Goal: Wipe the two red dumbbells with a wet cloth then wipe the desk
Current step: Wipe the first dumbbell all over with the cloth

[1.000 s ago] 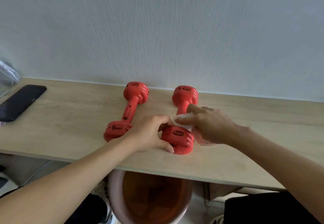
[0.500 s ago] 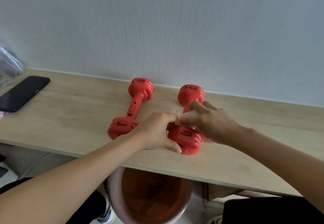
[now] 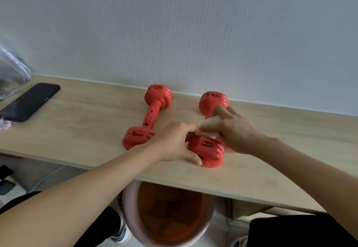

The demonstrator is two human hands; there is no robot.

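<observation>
Two red dumbbells lie on the light wooden desk (image 3: 87,130), both pointing toward the wall. The left dumbbell (image 3: 150,117) is untouched. My left hand (image 3: 174,142) grips the near head of the right dumbbell (image 3: 208,148), thumb along its front. My right hand (image 3: 232,130) curls around a white cloth (image 3: 212,121) wrapped over that dumbbell's handle, which is mostly hidden. The dumbbell's far head sits close to the wall.
A black phone (image 3: 29,101) lies at the desk's far left, beside a clear plastic bag (image 3: 11,70). Under the desk's front edge stands a pink basin (image 3: 127,215) with brownish water. The wall runs right behind the dumbbells.
My right hand with the cloth has slid along the right dumbbell's handle, between the near head and the far one. The left hand keeps its hold on the near head.
</observation>
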